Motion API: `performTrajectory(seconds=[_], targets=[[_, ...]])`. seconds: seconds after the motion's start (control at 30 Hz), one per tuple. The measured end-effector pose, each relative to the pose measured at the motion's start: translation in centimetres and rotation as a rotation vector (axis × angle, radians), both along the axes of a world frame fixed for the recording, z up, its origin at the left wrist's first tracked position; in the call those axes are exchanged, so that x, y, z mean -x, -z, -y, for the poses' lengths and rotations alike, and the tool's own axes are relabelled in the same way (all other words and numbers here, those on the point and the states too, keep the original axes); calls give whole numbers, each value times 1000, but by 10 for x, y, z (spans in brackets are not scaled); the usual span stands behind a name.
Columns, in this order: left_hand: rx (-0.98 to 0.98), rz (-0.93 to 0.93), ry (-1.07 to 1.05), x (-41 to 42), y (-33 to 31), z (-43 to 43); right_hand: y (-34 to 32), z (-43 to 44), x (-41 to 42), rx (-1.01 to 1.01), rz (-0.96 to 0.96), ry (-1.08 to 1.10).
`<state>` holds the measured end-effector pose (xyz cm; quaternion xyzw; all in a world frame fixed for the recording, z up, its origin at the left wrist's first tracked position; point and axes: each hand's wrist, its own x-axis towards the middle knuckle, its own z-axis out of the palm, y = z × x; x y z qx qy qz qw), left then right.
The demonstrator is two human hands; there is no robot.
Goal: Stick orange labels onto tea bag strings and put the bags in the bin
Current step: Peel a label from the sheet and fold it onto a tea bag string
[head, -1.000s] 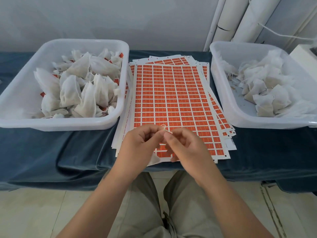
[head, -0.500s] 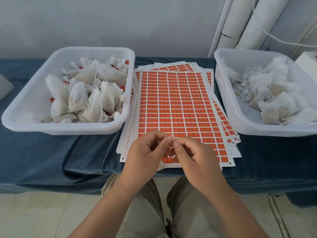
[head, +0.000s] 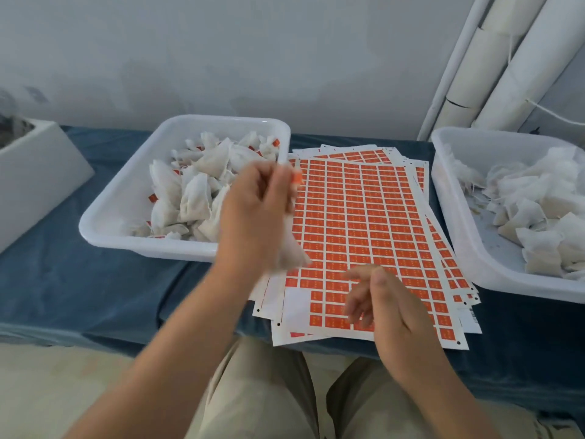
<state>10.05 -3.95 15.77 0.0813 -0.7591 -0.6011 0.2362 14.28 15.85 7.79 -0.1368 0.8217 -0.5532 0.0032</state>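
Head view. Your left hand [head: 256,213] is raised over the near right corner of the left bin [head: 126,245], above the rim next to the label sheets [head: 364,223]. Its grip is closed: the fingers curl round a tea bag [head: 292,253]. The white pouch hangs below the palm, and an orange label [head: 297,178] shows at the fingertips. Motion blur hides the exact pinch point.

Your right hand [head: 389,308] hovers over the near edge of the sheets, grip slack, fingers loosely bent and holding nothing.

The left bin holds a heap of labelled bags [head: 190,198] toward its right side; white floor shows along its left side. The right bin [head: 459,258] holds unlabelled bags [head: 538,217]. The sheets lie between the two bins, just beside each, and reach the front edge of the surface [head: 95,280]. A stretch of blue cloth shows between the left bin's front wall and that edge. A white box [head: 34,172] stands at the far left.
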Motion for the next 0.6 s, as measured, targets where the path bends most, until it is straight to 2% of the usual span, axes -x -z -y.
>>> performTrajectory(seconds=[0.03, 0.13, 0.17, 0.23, 0.37, 0.4, 0.5, 0.6], targets=[[-124, 23, -14, 17, -13, 12, 1, -2, 0, -8, 6, -9], [-731, -6, 18, 73, -47, 41, 3, -4, 0, -20, 53, -29], [-831, -32, 9, 90, -53, 50, 4, -5, -1, -20, 72, -38], [-725, -74, -28, 116, -53, 63, 6, -7, -3, -19, 102, -50], [60, 128, -135, 140, -22, 89, 11, -17, -7, -50, 136, -64], [117, 183, -176, 143, -11, 99, 12, -22, -7, -56, 139, -64], [73, 268, -253, 144, 12, 122, 13, -38, -5, -62, 142, -20], [166, 307, -273, 144, 23, 140, 6, -54, 1, -89, 120, 40]])
